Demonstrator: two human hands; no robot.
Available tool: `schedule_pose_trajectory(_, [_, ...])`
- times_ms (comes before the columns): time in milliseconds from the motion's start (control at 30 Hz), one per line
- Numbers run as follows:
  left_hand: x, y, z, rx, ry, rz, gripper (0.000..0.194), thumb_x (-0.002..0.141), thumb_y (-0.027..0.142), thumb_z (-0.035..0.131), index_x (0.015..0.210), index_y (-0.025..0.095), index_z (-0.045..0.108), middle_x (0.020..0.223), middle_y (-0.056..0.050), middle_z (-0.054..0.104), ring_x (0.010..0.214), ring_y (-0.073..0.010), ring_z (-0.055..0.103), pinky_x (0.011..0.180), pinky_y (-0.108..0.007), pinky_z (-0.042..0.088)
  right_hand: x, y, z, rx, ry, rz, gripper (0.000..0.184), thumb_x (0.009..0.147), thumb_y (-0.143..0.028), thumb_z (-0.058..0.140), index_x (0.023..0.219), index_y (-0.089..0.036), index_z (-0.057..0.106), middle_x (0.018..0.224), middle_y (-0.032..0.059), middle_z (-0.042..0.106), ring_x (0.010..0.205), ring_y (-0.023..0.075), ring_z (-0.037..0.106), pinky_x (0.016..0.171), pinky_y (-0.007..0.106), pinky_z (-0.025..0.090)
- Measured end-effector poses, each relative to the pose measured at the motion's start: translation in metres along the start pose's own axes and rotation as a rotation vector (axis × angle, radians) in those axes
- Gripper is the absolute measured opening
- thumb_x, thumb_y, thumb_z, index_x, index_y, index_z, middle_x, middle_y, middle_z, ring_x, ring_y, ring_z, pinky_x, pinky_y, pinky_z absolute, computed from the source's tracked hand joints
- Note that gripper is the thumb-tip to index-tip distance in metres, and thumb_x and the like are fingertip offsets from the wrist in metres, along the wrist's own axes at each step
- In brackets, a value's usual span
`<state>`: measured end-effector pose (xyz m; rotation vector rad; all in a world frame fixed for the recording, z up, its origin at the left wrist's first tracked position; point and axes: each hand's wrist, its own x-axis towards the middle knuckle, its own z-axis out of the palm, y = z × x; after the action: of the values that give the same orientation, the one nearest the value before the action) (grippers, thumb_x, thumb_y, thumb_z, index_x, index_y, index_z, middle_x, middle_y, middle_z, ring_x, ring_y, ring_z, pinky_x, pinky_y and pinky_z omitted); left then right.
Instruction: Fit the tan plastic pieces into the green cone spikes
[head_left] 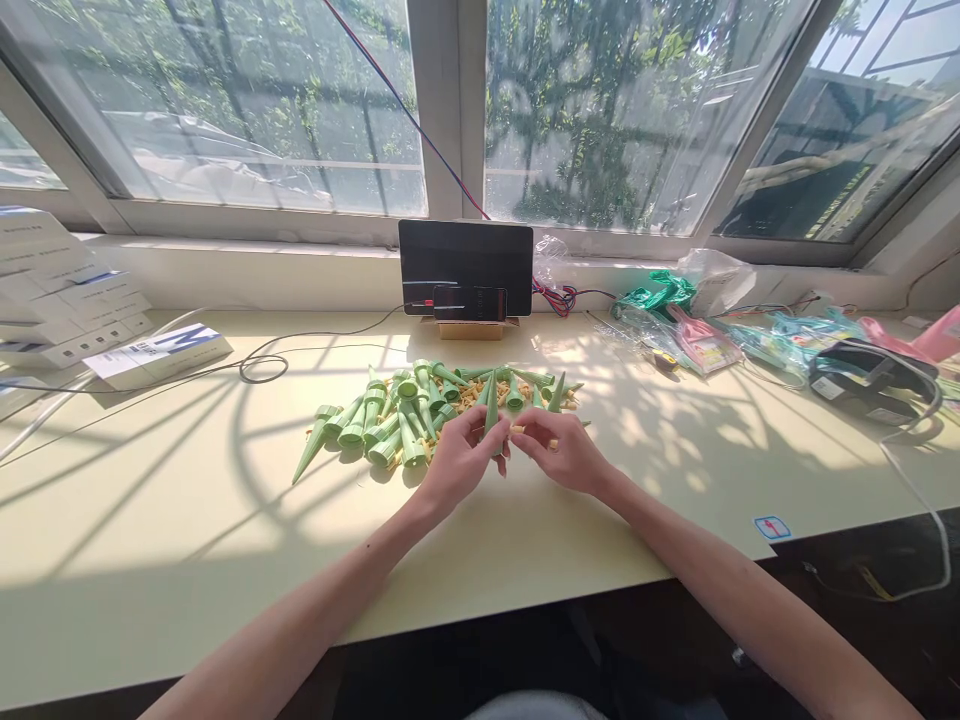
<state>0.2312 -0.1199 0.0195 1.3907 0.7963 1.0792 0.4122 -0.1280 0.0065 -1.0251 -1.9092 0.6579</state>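
- Fingers of the left hand (461,455) pinch a green spike (491,405), its point toward 12 o'clock.
- At 3 o'clock from it, the right hand (564,450) has thumb and forefinger closed on a small tan piece (516,429).
- Loose green spikes (375,420) and tan bits (466,398) cover the table (487,590) from 9 to 1 o'clock of the hands.
- Farther, at 12 o'clock, a phone (470,303) stands before a tablet (465,250).

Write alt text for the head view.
A person's left hand holds a green cone while the right hand pinches a small yellowish piece beside it. Behind, on the sunlit table, lie more cones and yellowish pieces, with a dark screen beyond.
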Motion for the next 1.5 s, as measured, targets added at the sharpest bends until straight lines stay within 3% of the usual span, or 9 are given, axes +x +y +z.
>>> schedule_pose_trajectory(267, [-0.0003, 0.0015, 0.0003, 0.025, -0.006, 0.001, 0.03, 0.085, 0.045, 0.071, 0.085, 0.017, 0.062, 0.068, 0.0, 0.06, 0.059, -0.0132, 0.06, 0.05, -0.027, 0.055, 0.0003, 0.0006, -0.0002, -0.035, 0.0, -0.003, 0.038, 0.099, -0.047, 0.05, 0.076, -0.019, 0.062, 0.058, -0.0022, 0.051, 0.051, 0.0103, 0.036, 0.05, 0.026, 0.031])
schedule_pose_trajectory(600, [-0.0008, 0.0021, 0.0004, 0.018, -0.034, -0.014, 0.03, 0.085, 0.045, 0.071, 0.086, 0.017, 0.062, 0.069, 0.0, 0.06, 0.06, -0.0131, 0.059, 0.051, -0.026, 0.054, 0.0002, 0.005, -0.0001, -0.065, -0.005, 0.003, 0.045, 0.102, -0.046, 0.045, 0.069, -0.019, 0.057, 0.052, -0.0024, 0.05, 0.049, 0.0109, 0.044, 0.051, 0.025, 0.036])
schedule_pose_trajectory(867, [0.0, 0.0003, -0.0006, -0.006, -0.026, -0.017, 0.029, 0.084, 0.044, 0.073, 0.085, 0.017, 0.064, 0.07, 0.0, 0.059, 0.061, -0.0132, 0.059, 0.052, -0.027, 0.055, -0.0002, 0.0004, -0.0006, 0.071, 0.021, 0.045, 0.031, 0.098, -0.049, 0.055, 0.087, -0.02, 0.059, 0.066, -0.001, 0.06, 0.049, 0.0101, 0.048, 0.049, 0.024, 0.04])
schedule_pose_trajectory(1067, [0.0008, 0.0008, -0.0001, -0.044, -0.004, -0.023, 0.024, 0.083, 0.037, 0.074, 0.087, 0.016, 0.064, 0.07, 0.0, 0.059, 0.061, -0.0133, 0.058, 0.052, -0.028, 0.054, -0.0009, 0.0009, 0.0005, 0.027, 0.038, -0.007, 0.022, 0.093, -0.042, 0.063, 0.094, -0.02, 0.06, 0.07, 0.0002, 0.062, 0.056, 0.0126, 0.054, 0.052, 0.025, 0.043])
schedule_pose_trajectory(1500, [-0.0005, 0.0038, 0.0012, -0.024, -0.028, -0.018, 0.03, 0.084, 0.044, 0.073, 0.085, 0.015, 0.062, 0.068, 0.001, 0.059, 0.059, -0.0128, 0.059, 0.051, -0.027, 0.054, -0.0008, 0.0003, -0.0007, -0.016, 0.01, -0.003, 0.032, 0.099, -0.041, 0.052, 0.078, -0.018, 0.061, 0.057, -0.0023, 0.054, 0.049, 0.0097, 0.041, 0.05, 0.025, 0.032])
